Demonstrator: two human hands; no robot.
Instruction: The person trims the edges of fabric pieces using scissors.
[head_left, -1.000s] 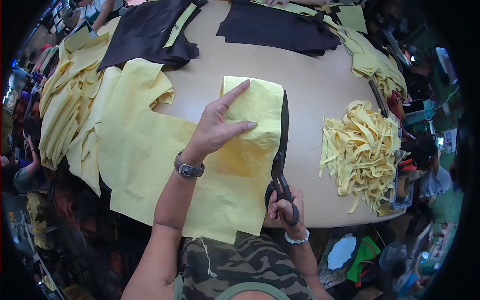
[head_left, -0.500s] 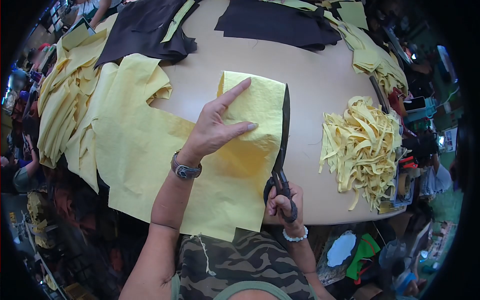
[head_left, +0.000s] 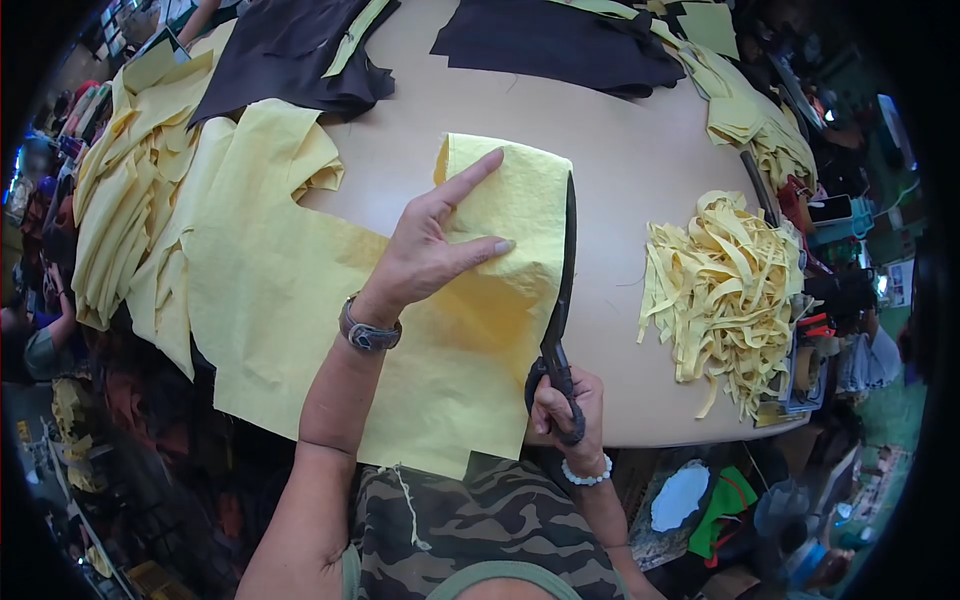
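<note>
A large yellow cloth (head_left: 280,290) lies over the near part of the table, with its upper right part folded over. My left hand (head_left: 425,245) rests on that folded part, index finger and thumb spread apart. In my right hand (head_left: 572,408), below the fold at the table's front edge, are the handles of large black scissors (head_left: 563,300). Their blades point away from me along the right edge of the folded cloth and look nearly closed.
Yellow cloth pieces (head_left: 135,210) are heaped at the left. Dark cloths (head_left: 290,60) lie at the back. Thin yellow strips (head_left: 725,300) form a pile on the table (head_left: 615,400) at the right. A person's arm (head_left: 62,315) shows at the far left.
The scissor handles have drawn closer together and the blades now sit nearer the cloth's edge. My left hand keeps its place on the fold. The hands at the back have left view.
</note>
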